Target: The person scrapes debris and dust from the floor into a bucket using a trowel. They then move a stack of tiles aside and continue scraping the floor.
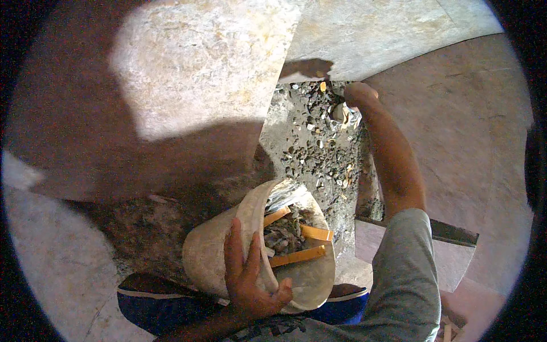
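Note:
A pale plastic bucket (213,248) lies tilted on its side in front of me, its mouth facing right. Inside it are wood strips (299,256), crumpled foil-like film and dark debris. My left hand (252,273) grips the bucket's rim, fingers spread over the outside. My right arm reaches away to the far end of a rough strip of ground, where my right hand (359,95) is bent over the rubble beside a crumpled shiny wrapper (351,117). What its fingers hold is hidden. Small stones and chips (318,145) are scattered along the strip.
Large pale slabs (205,64) border the rubble strip on the left and far side. A brownish slab (461,128) lies to the right, with a smaller loose tile piece (448,260) near my right sleeve. Wood scraps (446,331) show at the bottom right.

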Demonstrator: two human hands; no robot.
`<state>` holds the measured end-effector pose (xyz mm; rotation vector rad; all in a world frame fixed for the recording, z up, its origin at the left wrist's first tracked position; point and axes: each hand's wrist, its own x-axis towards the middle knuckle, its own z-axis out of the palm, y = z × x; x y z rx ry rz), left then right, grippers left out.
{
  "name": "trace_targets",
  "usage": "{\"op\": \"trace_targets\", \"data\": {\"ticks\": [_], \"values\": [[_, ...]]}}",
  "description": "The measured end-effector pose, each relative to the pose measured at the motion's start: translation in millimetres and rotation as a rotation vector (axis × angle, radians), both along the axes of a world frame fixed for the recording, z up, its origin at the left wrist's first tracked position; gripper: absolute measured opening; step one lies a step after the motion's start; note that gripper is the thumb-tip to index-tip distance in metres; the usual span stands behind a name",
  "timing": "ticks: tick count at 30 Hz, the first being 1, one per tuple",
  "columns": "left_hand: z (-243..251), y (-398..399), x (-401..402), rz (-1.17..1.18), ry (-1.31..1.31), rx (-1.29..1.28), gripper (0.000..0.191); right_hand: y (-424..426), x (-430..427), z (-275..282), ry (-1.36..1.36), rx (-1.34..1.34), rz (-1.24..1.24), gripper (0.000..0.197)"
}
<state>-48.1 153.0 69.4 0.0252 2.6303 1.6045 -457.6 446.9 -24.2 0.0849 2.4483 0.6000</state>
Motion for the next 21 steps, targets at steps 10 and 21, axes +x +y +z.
{"op": "trace_targets", "data": {"ticks": [10, 21], "values": [[-7, -6, 4, 0.009, 0.002, 0.043, 0.093, 9, -5, 7, 0.24, -0.048, -0.006, 0.03], [1, -6, 0, 0.005, -0.026, 0.005, 0.094, 41, 18, -1, 0.09, -0.109, 0.166, 0.027]]}}
